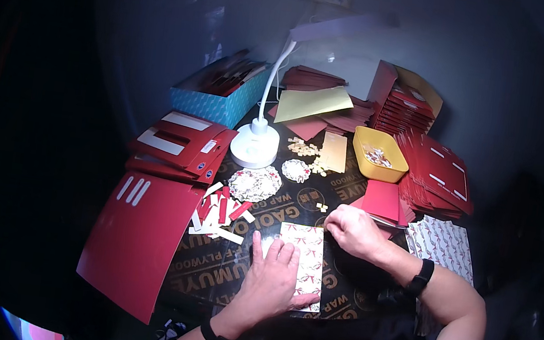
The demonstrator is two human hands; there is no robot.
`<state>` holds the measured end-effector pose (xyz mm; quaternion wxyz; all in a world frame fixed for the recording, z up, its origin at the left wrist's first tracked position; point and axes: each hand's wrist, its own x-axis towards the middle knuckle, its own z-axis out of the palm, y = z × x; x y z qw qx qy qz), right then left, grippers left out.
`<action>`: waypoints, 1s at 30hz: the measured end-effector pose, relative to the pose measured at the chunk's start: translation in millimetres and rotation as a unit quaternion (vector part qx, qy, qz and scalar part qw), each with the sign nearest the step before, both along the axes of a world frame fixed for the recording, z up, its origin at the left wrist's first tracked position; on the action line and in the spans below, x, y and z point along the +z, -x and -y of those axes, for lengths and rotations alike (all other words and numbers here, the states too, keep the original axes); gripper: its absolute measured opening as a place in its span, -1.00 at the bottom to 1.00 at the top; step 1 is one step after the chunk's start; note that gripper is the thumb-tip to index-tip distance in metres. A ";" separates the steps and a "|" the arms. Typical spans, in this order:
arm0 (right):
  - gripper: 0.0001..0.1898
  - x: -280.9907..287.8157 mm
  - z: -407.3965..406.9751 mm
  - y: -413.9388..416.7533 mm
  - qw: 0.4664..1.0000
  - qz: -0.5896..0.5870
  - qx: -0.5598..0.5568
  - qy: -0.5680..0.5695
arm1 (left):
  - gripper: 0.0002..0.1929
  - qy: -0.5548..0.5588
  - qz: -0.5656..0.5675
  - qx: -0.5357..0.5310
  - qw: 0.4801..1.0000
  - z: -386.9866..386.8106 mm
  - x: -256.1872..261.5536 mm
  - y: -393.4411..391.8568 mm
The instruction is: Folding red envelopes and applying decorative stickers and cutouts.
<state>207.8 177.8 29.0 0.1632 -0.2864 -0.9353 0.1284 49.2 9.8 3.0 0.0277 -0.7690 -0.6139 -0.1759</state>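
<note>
My left hand (pixel 271 279) lies with spread fingers on a white paper piece (pixel 310 271) printed with red bows, pressing it against the dark printed plywood tabletop (pixel 292 213). The thumb crosses its near end. At the paper's far right corner, my right hand (pixel 357 234) has its fingertips drawn together; whether something small is between them cannot be seen. A few small pale yellow squares (pixel 321 207) lie just beyond that hand. Behind it sits a small stack of red and pink cards (pixel 381 200).
A white desk lamp (pixel 254 147) stands mid-table beside patterned scalloped pieces (pixel 255 183) and red and white strips (pixel 218 214). Red folders (pixel 141 240) overhang the left edge. Right are a yellow tub (pixel 378 172), red sleeves (pixel 434 174) and patterned sheets (pixel 441 244). A blue box (pixel 240 99) stands behind.
</note>
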 end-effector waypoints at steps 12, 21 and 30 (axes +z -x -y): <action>-0.81 4.3 -15.8 20.0 0.999 0.031 -0.022 -0.004 | -0.25 -0.044 0.036 -0.005 0.998 0.9 -3.0 -1.2; -0.63 -5.6 23.1 13.1 0.988 0.079 0.131 -0.019 | -0.30 -0.084 0.021 0.005 0.996 3.6 -6.7 -4.8; -0.31 9.6 35.3 -1.3 0.973 0.131 0.189 0.019 | -0.19 -0.062 0.028 -0.006 0.998 2.5 -10.0 -3.0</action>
